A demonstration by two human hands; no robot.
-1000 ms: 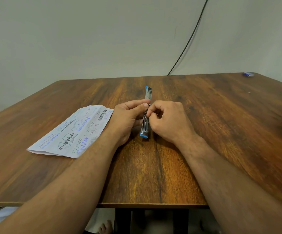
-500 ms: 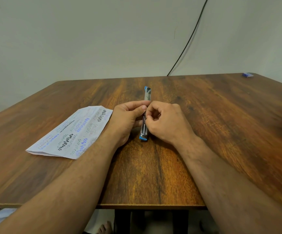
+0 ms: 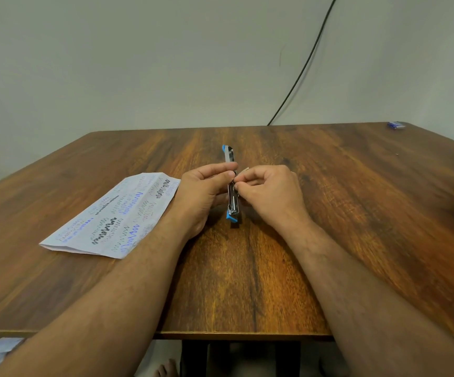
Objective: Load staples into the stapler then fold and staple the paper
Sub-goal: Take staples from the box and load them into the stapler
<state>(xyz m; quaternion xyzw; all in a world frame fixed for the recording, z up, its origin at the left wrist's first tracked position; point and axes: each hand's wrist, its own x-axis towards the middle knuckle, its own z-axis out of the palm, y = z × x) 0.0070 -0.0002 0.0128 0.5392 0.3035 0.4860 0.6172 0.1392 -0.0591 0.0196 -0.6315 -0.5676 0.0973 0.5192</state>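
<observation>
A blue and metal stapler (image 3: 232,206) lies opened out flat in the middle of the wooden table (image 3: 356,213), its top arm pointing away from me. My left hand (image 3: 202,191) grips the stapler from the left side, thumb on its metal channel. My right hand (image 3: 270,193) pinches something small against the channel with thumb and forefinger; it looks like a strip of staples but is too small to tell. A folded sheet of paper (image 3: 114,216) covered in scribbles lies flat to the left, apart from both hands.
A small blue box (image 3: 396,125) sits at the table's far right corner. A black cable (image 3: 304,63) runs down the wall behind the table. The near table edge lies under my forearms.
My right hand's fingers have shifted slightly along the stapler's channel and opened a little at the knuckles. The stapler and the paper have stayed in place.
</observation>
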